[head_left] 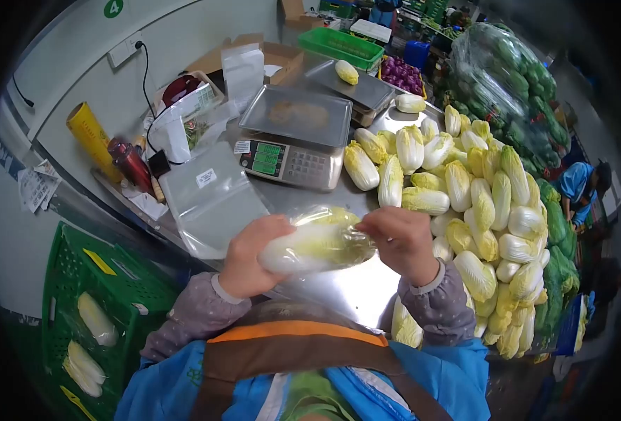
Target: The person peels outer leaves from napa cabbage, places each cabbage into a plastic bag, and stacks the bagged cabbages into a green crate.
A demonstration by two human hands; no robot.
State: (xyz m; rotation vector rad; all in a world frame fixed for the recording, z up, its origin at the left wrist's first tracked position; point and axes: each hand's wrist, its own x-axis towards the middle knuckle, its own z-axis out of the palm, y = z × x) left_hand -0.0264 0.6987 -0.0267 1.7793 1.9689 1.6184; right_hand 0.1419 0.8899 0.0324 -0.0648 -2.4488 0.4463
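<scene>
A small napa cabbage in a clear plastic bag lies across the front of me, above the metal table. My left hand is wrapped around its white base end. At the leafy end, my right hand is closed, with the fingers pinching the bag's end. A stack of flat clear bags with a white label lies just beyond my left hand. Past my right hand, a large pile of unwrapped napa cabbages covers the table's right side.
A digital scale stands ahead, with a second scale behind it bearing one cabbage. A green crate with bagged cabbages sits low at left. A yellow film roll and red bottle stand at the left edge. Another person is at far right.
</scene>
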